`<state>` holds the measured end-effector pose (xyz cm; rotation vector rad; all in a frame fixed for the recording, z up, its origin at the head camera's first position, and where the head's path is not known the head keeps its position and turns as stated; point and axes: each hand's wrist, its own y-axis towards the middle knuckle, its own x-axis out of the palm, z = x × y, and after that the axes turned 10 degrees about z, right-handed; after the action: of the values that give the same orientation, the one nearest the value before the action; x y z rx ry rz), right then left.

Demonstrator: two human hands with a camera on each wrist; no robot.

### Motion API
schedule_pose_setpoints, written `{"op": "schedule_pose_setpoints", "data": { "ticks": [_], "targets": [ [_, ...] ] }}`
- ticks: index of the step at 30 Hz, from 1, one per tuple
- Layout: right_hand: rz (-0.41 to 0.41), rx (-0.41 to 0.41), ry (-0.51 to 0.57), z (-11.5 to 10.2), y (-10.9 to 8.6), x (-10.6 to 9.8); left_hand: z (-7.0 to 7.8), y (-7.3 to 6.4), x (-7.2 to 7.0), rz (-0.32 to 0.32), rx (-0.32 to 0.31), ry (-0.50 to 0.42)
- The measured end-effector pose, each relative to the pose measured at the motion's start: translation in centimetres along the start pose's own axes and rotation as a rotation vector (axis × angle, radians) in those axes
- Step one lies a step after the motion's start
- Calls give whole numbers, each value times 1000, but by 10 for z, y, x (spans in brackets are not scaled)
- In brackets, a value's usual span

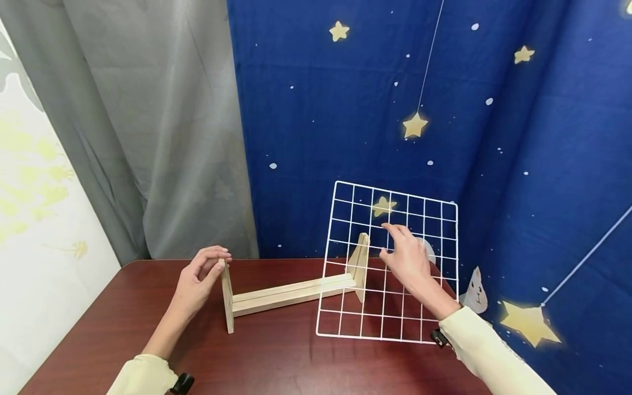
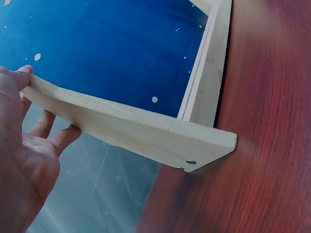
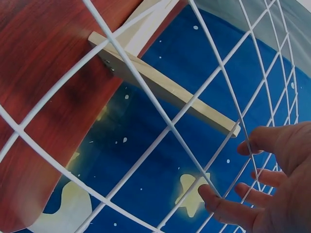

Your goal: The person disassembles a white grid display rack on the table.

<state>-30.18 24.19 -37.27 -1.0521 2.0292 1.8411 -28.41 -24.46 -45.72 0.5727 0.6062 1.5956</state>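
A pale wooden rack (image 1: 291, 293) stands on the table, two upright end pieces joined by a grooved crossbar. My left hand (image 1: 199, 277) pinches the top of its left end piece (image 1: 227, 302) between thumb and fingers. In the left wrist view, two screw heads show low on that end piece (image 2: 126, 126). A white wire grid panel (image 1: 345, 314) is upright in front of the rack's right end piece (image 1: 362, 269). My right hand (image 1: 407, 258) holds the grid with curved fingers. A wire crosses the thumb (image 3: 265, 140) in the right wrist view; the exact contact is hard to tell.
The reddish-brown table (image 1: 276, 356) ends at a blue star-printed curtain (image 1: 316, 137) and a grey curtain (image 1: 187, 164) behind the rack. A pale patterned surface (image 1: 44, 219) lies at the far left. The table's right edge runs close to the grid.
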Motion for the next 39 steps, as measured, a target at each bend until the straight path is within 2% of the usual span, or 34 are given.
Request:
{"op": "schedule_pose_setpoints", "data": {
  "ticks": [5, 10, 13, 25, 34, 39],
  "targets": [
    [2, 9, 0, 2, -3, 1, 11, -4, -9, -54, 1, 28],
    [-4, 24, 4, 6, -8, 3, 25, -6, -21, -113, -45, 115],
    [-13, 33, 2, 9, -11, 5, 31, -7, -25, -132, -50, 164],
    [-75, 56, -14, 18, -23, 10, 53, -19, -31, -97, 38, 317],
    [-104, 61, -35, 21, -29, 15, 62, -29, -33, -87, 56, 337],
    [-118, 49, -45, 18, -26, 16, 65, -31, -38, -88, 12, 362]
  ]
}}
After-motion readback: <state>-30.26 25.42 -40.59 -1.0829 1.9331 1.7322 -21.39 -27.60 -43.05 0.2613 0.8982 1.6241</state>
